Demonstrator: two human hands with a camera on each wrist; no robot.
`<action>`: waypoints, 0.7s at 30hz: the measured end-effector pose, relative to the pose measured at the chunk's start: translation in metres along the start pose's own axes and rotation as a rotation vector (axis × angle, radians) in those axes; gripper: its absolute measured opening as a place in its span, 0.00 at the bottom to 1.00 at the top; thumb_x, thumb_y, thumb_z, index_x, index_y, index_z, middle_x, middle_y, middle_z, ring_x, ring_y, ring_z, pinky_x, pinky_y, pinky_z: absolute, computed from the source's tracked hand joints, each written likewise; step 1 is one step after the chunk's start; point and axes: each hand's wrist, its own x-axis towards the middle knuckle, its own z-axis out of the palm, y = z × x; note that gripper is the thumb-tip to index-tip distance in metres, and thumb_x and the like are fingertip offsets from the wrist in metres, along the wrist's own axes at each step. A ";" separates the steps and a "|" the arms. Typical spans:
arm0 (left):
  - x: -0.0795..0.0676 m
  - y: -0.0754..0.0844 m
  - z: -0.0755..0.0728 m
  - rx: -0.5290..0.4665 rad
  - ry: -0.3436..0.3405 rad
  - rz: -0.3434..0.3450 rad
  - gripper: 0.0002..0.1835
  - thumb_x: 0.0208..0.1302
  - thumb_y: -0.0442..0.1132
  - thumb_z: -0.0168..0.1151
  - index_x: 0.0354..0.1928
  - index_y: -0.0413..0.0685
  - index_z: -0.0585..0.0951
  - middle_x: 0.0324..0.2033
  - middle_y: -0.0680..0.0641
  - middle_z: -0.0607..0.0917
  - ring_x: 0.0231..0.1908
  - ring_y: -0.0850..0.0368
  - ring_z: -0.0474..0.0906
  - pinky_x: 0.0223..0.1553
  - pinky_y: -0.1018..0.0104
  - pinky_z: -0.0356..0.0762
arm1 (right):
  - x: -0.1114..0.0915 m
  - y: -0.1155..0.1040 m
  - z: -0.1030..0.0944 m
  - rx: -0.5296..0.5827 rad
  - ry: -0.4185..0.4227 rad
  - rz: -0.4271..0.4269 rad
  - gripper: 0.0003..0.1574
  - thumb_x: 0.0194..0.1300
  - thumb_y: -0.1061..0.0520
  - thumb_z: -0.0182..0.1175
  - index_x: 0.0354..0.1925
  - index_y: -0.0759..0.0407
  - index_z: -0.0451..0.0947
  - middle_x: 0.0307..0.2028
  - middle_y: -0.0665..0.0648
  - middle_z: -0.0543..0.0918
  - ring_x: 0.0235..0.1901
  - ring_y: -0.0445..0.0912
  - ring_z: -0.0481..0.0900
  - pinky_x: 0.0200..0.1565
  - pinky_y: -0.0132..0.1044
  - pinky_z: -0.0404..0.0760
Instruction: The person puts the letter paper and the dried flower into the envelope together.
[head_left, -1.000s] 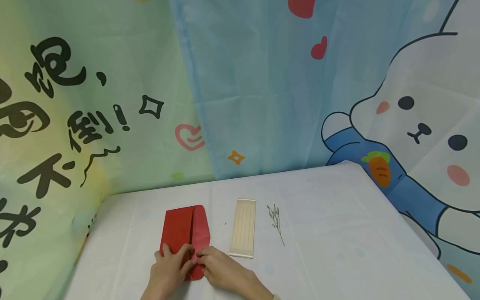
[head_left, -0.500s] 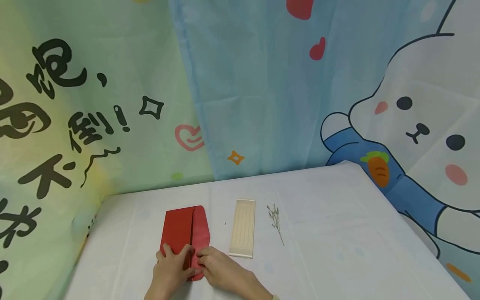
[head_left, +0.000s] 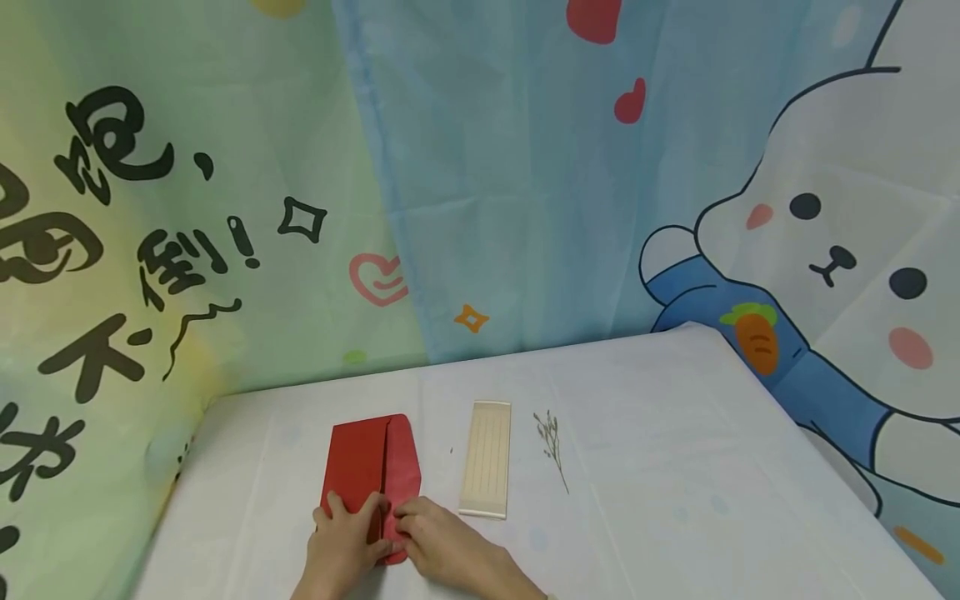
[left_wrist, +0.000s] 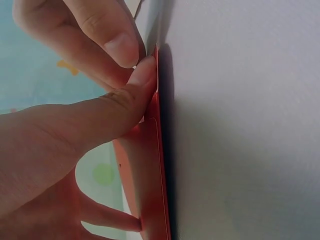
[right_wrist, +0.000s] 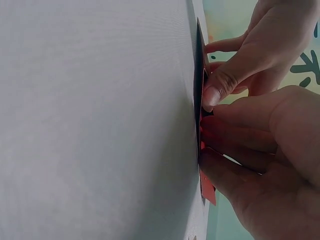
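A red paper envelope [head_left: 356,458] lies flat on the white-covered table with its lighter red flap [head_left: 403,462] unfolded to the right. My left hand [head_left: 337,537] rests on its lower part, fingers spread on the body. In the left wrist view the left thumb [left_wrist: 142,75] presses on the flap near its fold. From the right, my right hand [head_left: 453,546] has bent fingers at the lower flap, thumb and index close together as if pinching its surface. Close by, the right wrist view has both hands meeting over the envelope [right_wrist: 207,187]; what lies between the right fingertips is hidden.
Right of the envelope lies a cream rectangular piece with lengthwise lines [head_left: 486,458]. A thin dried flower sprig [head_left: 551,442] is further right on the white tablecloth [head_left: 675,467]. Behind the table hangs a printed curtain [head_left: 525,208] with a cartoon bear.
The left thumb has shifted slightly right and down over the flap. The right hand stays at nearly the same spot, and the envelope has not visibly moved on the table.
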 end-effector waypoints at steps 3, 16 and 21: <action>0.001 0.001 0.000 -0.002 -0.012 -0.011 0.31 0.46 0.51 0.83 0.51 0.56 0.77 0.48 0.26 0.71 0.45 0.28 0.69 0.39 0.38 0.84 | 0.000 0.000 0.000 0.006 0.003 0.001 0.11 0.68 0.63 0.65 0.48 0.60 0.88 0.53 0.53 0.85 0.56 0.40 0.80 0.58 0.25 0.78; 0.001 0.001 0.001 0.016 -0.001 -0.016 0.32 0.46 0.52 0.83 0.51 0.55 0.78 0.51 0.23 0.70 0.45 0.27 0.69 0.37 0.39 0.84 | -0.001 -0.001 0.001 0.003 0.038 -0.004 0.10 0.67 0.63 0.66 0.46 0.60 0.88 0.52 0.53 0.86 0.56 0.41 0.81 0.58 0.25 0.77; 0.000 0.001 0.002 0.031 0.004 -0.021 0.32 0.46 0.53 0.83 0.52 0.55 0.78 0.51 0.23 0.70 0.46 0.27 0.69 0.38 0.38 0.83 | -0.002 -0.001 0.002 0.012 0.052 -0.003 0.10 0.67 0.63 0.66 0.47 0.60 0.87 0.52 0.53 0.86 0.56 0.41 0.81 0.58 0.25 0.77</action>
